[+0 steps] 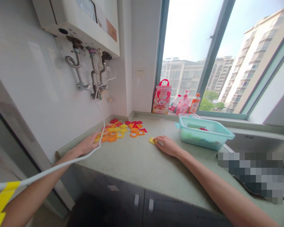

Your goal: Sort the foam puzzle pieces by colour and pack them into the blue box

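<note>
A pale grey-green countertop [132, 160] is covered near its back corner by a loose cluster of red, orange and yellow gear-edged pieces [112, 134], while a single yellow piece [152, 141] is set apart from them and a translucent turquoise basin [203, 135] is placed beside the sink [257, 142].

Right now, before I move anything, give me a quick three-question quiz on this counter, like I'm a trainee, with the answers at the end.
1. True or false: the right hand is touching a yellow gear-shaped piece.
2. Which of these stands farthest left by the window?
a) orange-capped bottle
b) pink pump bottle
c) pink bag with a red handle
3. Fill in the blank: the turquoise basin stands on the counter between the pile of gear-shaped pieces and the steel ____.

Key: 1. True; 2. c; 3. sink
</note>
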Action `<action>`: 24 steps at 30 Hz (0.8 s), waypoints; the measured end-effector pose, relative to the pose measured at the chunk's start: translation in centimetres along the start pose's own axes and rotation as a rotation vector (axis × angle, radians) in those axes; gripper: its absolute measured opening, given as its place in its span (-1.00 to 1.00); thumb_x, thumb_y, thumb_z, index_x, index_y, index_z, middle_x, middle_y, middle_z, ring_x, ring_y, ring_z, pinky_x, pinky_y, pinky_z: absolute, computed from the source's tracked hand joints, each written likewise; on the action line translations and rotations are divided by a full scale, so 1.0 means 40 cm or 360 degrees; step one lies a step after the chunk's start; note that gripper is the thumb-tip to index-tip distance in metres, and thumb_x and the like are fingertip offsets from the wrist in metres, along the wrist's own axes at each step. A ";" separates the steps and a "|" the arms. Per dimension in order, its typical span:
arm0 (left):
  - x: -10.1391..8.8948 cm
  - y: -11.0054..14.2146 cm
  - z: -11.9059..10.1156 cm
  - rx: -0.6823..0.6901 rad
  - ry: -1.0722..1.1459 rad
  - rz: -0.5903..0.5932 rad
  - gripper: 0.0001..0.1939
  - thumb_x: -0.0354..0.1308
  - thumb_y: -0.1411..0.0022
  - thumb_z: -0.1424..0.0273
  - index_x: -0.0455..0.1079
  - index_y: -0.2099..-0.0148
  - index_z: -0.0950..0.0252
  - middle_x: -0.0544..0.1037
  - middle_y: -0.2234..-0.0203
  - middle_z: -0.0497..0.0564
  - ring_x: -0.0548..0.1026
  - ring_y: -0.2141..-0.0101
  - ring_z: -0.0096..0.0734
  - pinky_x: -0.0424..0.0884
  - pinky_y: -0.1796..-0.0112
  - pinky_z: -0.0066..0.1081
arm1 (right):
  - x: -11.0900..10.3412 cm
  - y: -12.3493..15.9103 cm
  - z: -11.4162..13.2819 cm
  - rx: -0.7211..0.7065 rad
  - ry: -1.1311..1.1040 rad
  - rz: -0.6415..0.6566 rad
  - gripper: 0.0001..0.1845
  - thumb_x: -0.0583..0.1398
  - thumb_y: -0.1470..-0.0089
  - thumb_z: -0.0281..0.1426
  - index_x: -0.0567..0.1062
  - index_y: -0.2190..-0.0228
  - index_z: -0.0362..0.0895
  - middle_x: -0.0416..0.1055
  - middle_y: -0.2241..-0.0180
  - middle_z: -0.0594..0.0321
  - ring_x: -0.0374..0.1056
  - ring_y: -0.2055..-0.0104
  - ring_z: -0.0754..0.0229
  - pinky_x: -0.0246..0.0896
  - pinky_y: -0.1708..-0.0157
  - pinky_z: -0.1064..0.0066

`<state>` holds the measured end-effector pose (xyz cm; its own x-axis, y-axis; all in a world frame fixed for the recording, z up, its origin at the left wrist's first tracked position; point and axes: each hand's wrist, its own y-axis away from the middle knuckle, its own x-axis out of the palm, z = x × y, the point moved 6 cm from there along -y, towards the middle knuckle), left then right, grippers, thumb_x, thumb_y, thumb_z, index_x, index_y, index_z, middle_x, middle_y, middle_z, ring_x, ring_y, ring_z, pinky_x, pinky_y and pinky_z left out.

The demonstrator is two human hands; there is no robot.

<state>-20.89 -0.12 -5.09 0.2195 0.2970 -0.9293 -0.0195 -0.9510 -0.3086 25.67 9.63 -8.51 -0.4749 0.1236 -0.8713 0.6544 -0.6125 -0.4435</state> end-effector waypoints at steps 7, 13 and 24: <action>0.025 0.083 -0.016 -0.0157 -0.0101 -0.0071 -0.39 -0.11 -0.31 0.02 0.43 -0.14 0.32 0.58 -0.10 0.28 0.52 -0.15 0.08 0.36 -0.24 -0.09 | -0.010 0.005 0.007 -0.0006 -0.0019 -0.0006 -0.69 0.18 -0.31 -0.38 0.62 -0.01 -0.09 0.61 -0.03 0.06 0.53 -0.06 0.00 0.38 -0.15 0.17; 0.039 0.194 -0.128 0.0042 -0.0026 -0.0113 -0.47 -0.07 -0.36 0.08 0.47 -0.17 0.22 0.55 -0.18 0.18 0.46 -0.22 0.05 0.31 -0.30 -0.04 | -0.007 0.003 0.008 0.0019 -0.0007 0.0010 -0.70 0.18 -0.31 -0.39 0.63 0.00 -0.10 0.60 -0.04 0.03 0.52 -0.08 -0.05 0.38 -0.15 0.13; 0.088 0.090 -0.384 0.0461 0.0231 0.0241 -0.58 0.08 -0.42 0.09 0.50 -0.18 0.12 0.47 -0.26 0.11 0.39 -0.26 -0.02 0.26 -0.33 -0.04 | -0.011 -0.003 0.012 0.0042 0.0026 0.0045 -0.70 0.20 -0.31 -0.39 0.63 -0.01 -0.10 0.60 -0.05 0.03 0.51 -0.08 -0.01 0.34 -0.16 0.20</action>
<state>-5.22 -3.84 -6.34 0.3287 0.1197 -0.9368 -0.3333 -0.9134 -0.2336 25.54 9.28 -8.00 -0.4466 0.1189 -0.8868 0.6514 -0.6363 -0.4134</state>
